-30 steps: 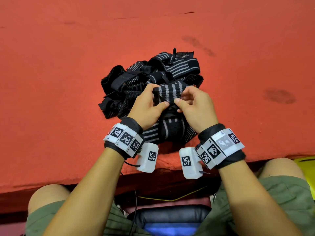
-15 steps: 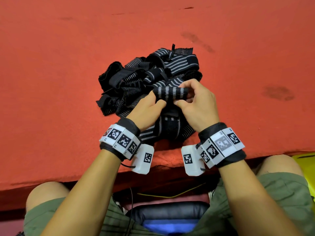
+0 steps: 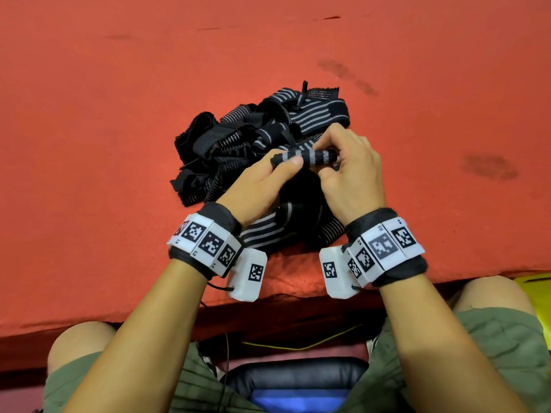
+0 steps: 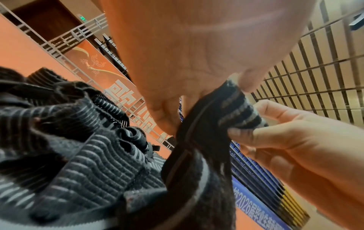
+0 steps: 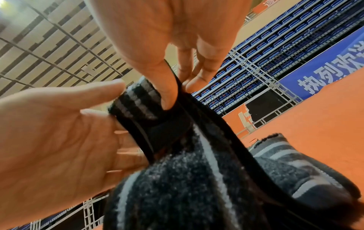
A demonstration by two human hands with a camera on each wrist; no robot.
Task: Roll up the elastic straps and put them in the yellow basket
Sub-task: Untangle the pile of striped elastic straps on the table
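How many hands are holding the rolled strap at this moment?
2: the left hand pinches the left end of the rolled strap, and the right hand grips its right end.

Person, seated: bare forearms, wrist rigs, olive shorts.
Each wrist carries a black fabric band: left wrist band (image 3: pixel 205 239), right wrist band (image 3: pixel 387 245). White blocks printed with black square-code markers ring both bands. A white camera box with one marker hangs under each wrist; the left box (image 3: pixel 247 274) trails a thin black cable. Olive-green shorts (image 3: pixel 489 353), knees bare.
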